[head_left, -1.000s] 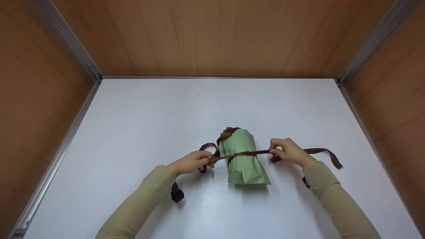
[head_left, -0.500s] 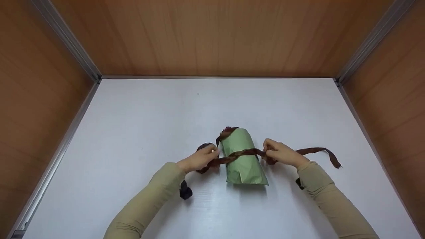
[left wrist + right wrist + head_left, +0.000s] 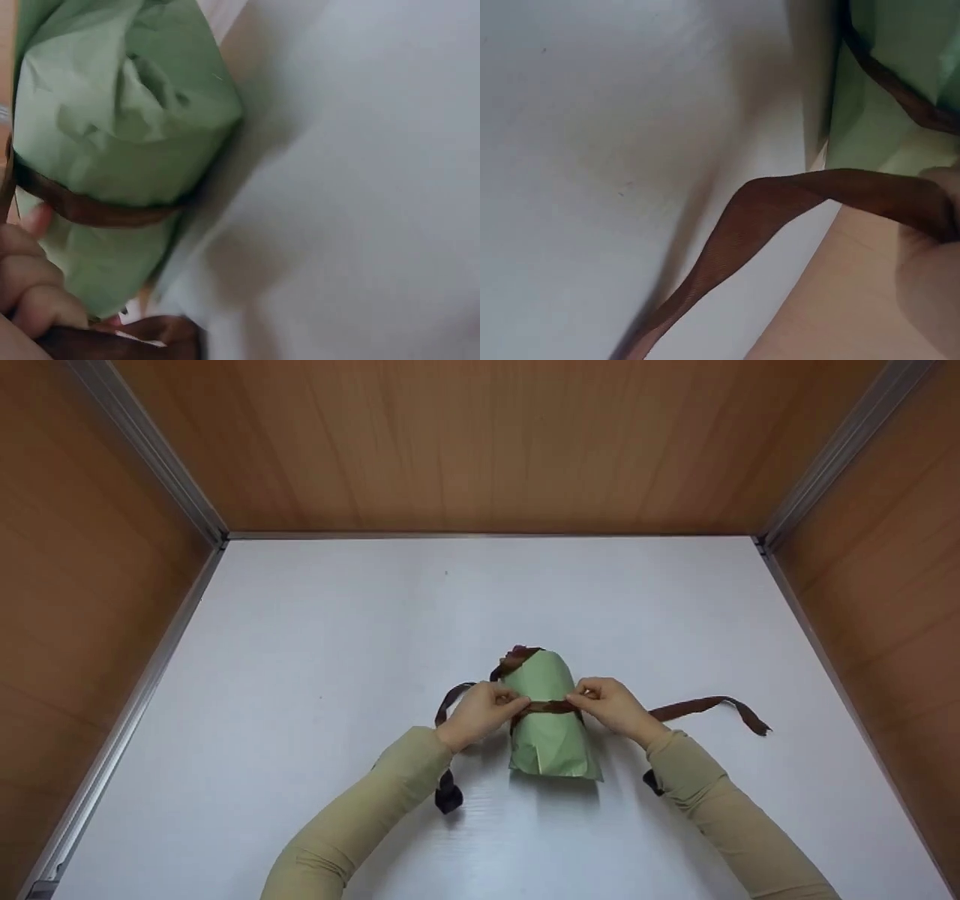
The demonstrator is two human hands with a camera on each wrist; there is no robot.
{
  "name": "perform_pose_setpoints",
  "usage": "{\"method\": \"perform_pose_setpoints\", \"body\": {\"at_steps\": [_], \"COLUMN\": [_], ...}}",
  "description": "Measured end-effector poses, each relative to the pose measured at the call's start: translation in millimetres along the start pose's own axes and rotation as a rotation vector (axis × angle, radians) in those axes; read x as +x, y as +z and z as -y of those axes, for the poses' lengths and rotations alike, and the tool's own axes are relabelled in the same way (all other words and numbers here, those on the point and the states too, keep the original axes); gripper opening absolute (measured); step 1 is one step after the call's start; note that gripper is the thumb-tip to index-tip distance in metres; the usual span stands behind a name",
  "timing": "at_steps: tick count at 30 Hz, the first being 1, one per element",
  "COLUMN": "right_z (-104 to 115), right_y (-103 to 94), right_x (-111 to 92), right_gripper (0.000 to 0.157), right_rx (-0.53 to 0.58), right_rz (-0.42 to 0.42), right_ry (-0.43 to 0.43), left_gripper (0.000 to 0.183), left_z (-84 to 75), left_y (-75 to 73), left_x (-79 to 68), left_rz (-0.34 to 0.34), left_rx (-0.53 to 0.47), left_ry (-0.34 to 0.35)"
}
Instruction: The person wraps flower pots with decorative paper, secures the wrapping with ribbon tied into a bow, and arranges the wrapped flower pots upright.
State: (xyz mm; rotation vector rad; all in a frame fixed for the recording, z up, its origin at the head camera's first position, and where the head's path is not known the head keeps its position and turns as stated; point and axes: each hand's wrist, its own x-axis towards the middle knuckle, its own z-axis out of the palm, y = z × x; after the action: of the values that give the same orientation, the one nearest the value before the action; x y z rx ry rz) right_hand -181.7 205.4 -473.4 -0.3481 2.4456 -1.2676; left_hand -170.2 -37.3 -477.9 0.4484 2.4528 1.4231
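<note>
A green paper-wrapped bundle (image 3: 553,746), with dark red petal-like shapes (image 3: 517,654) at its far end, lies on the table. Across its middle runs a brown ribbon (image 3: 549,706). At the bundle's left side my left hand (image 3: 480,714) pinches the ribbon between thumb and fingers; its curled fingers (image 3: 30,285) show beside the bundle in the left wrist view. On the other side my right hand (image 3: 616,711) pinches the ribbon close to the paper. From the right hand a tail of ribbon (image 3: 757,210) trails off. The ribbon crossing is partly hidden by my fingertips.
A white tabletop (image 3: 337,622) lies under everything, with wood-grain panels (image 3: 480,450) at the back and sides. A ribbon loop (image 3: 448,699) curls left of the bundle. One small dark object (image 3: 448,799) hangs by the left wrist.
Both hands have come inward along the ribbon, the left one farther, from well outside the bundle to its sides. The ribbon, first taut, then slack, now lies close against the paper.
</note>
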Motion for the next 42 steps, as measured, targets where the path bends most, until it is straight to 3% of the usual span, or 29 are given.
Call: {"method": "perform_pose_setpoints", "body": {"at_steps": [8,14,19,26,32,36,42], "right_z": [-5,4,9,6,6,6,5], "right_y": [-4.2,0.2,-0.9,-2.4,-3.6,-4.2,-3.9], "right_x": [-3,-5,-7,-6,-6,-8,-7], "right_gripper": [0.018,0.017,0.016,0.016,0.017,0.018,0.017], "right_rx": [-0.071,-0.162,-0.224,-0.288,-0.287,-0.287,-0.259], "right_rz": [-0.06,-0.031,-0.036,-0.045,-0.025,-0.028,-0.01], "right_ry": [-0.098,-0.128,-0.168,-0.199,-0.205,-0.219,-0.217], "left_gripper": [0.02,0.022,0.032,0.03,0.027,0.027,0.026], "left_z": [10.1,16.0,18.7,12.7,6.0,1.4,-0.2], "left_y": [-10.2,-14.3,-25.4,-48.2,-56.1,-60.0,-66.0], "left_x": [-5.1,-6.1,-5.8,-4.0,-5.8,-8.0,-12.2], "left_rz": [-0.002,0.018,0.157,0.417,0.554,0.555,0.513], "left_rx": [0.046,0.02,-0.079,-0.081,-0.073,-0.084,-0.211], "left_ry": [0.062,0.025,-0.018,0.003,0.028,0.026,-0.06]}}
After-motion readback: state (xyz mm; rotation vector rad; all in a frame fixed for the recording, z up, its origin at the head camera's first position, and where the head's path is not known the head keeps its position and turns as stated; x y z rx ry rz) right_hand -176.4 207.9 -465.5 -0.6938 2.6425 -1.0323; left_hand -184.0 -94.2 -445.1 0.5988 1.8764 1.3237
